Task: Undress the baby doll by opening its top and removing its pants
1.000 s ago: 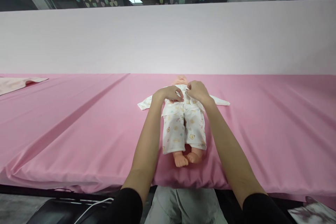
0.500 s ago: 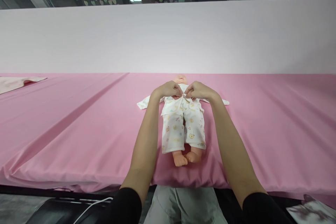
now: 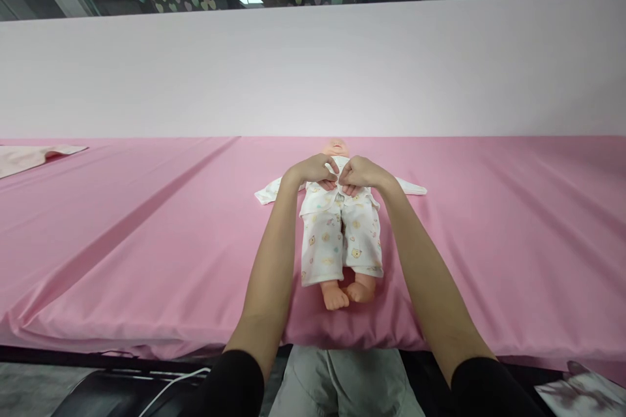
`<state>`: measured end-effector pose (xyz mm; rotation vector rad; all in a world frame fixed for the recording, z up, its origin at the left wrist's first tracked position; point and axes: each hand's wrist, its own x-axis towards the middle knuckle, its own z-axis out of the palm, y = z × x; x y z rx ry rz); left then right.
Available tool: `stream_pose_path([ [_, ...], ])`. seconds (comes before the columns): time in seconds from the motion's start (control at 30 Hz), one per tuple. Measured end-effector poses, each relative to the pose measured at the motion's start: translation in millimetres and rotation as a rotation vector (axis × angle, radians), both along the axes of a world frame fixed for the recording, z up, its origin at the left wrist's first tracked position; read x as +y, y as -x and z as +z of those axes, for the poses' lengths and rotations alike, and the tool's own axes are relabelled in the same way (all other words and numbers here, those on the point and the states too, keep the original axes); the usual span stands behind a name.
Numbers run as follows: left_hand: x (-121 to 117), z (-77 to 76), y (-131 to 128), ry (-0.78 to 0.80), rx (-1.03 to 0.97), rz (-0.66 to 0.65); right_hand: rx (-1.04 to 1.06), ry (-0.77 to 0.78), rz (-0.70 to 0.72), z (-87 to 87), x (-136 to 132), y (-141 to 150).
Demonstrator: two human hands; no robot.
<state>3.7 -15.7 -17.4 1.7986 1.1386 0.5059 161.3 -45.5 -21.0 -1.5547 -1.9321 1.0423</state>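
A baby doll [image 3: 342, 287] lies on its back on the pink cloth-covered table [image 3: 147, 241], feet toward me. It wears white printed pants [image 3: 341, 244] and a white printed shirt [image 3: 337, 195] whose sleeves spread to both sides. My left hand [image 3: 313, 171] and my right hand [image 3: 359, 173] meet over the doll's chest, fingers pinching the shirt's front edges together. The doll's head [image 3: 336, 146] shows just beyond my hands; the chest is hidden under them.
A pale pink folded cloth [image 3: 29, 156] lies at the far left of the table. A white partition wall [image 3: 313, 71] rises behind the table. Below the front edge are a dark chair with a white cable [image 3: 161, 388] and papers [image 3: 581, 394] at the lower right.
Both hands stayed over the doll's chest and drew closer, fingertips now pinched together at the shirt front, slightly lower than half a second ago. The doll has not shifted.
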Motion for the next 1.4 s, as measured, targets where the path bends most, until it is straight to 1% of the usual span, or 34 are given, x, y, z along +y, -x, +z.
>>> stream_pose_path([
  [0.07, -1, -0.3, -2, 0.007, 0.018, -0.003, -0.074, -0.028, -0.019, -3.2, 2, 4],
  [0.13, 0, -1.2, -4, -0.006, 0.038, -0.008, -0.091, -0.039, -0.02, -5.9, 4, 6],
  [0.27, 2, -3.3, -5, -0.032, 0.072, 0.016, -0.033, -0.009, -0.001, -7.7, 6, 5],
  [0.4, 2, -4.2, -3, -0.031, 0.064, -0.005, -0.005, 0.019, -0.02, -5.7, 6, 2],
  [0.53, 3, -6.2, 3, -0.039, 0.002, -0.036, 0.12, 0.064, -0.022, -6.2, 6, -7],
  [0.67, 9, -10.2, 12, -0.057, -0.092, -0.071, 0.358, 0.14, 0.012, -14.7, 11, -13],
  [0.7, 10, -10.7, 13, -0.074, -0.083, -0.074, 0.408, 0.155, 0.009, -17.6, 13, -14],
  [0.77, 12, -10.1, 16, -0.119, 0.019, -0.071, 0.447, 0.157, -0.043, -22.4, 17, -13],
  [0.83, 10, -6.4, 17, -0.16, 0.188, -0.053, 0.385, 0.084, -0.161, -23.7, 19, -12],
  [0.9, 7, 0.0, 18, -0.146, 0.332, -0.047, 0.222, -0.03, -0.254, -19.5, 17, -11],
  [0.93, 4, 3.8, 18, -0.114, 0.376, -0.054, 0.123, -0.07, -0.268, -15.3, 15, -11],
  [1.0, -2, 11.2, 17, -0.022, 0.42, -0.091, -0.054, -0.08, -0.222, -4.3, 7, -11],
  [1.07, -10, 16.9, 12, 0.041, 0.436, -0.128, -0.171, -0.019, -0.114, 6.2, -1, -10],
  [1.13, -18, 20.4, 0, 0.046, 0.502, -0.138, -0.269, 0.055, 0.003, 12.1, -7, -6],
  [1.2, -27, 22.6, -15, 0.005, 0.641, -0.103, -0.38, 0.108, 0.078, 12.5, -9, 0],
  [1.3, -39, 27.0, -33, -0.118, 0.846, -0.025, -0.506, 0.114, 0.104, 9.0, -9, 7],
  [1.37, -44, 31.5, -35, -0.19, 0.892, -0.013, -0.52, 0.107, 0.106, 9.4, -10, 7],
  [1.4, -46, 34.0, -32, -0.212, 0.876, -0.019, -0.502, 0.109, 0.112, 11.1, -11, 6],
])
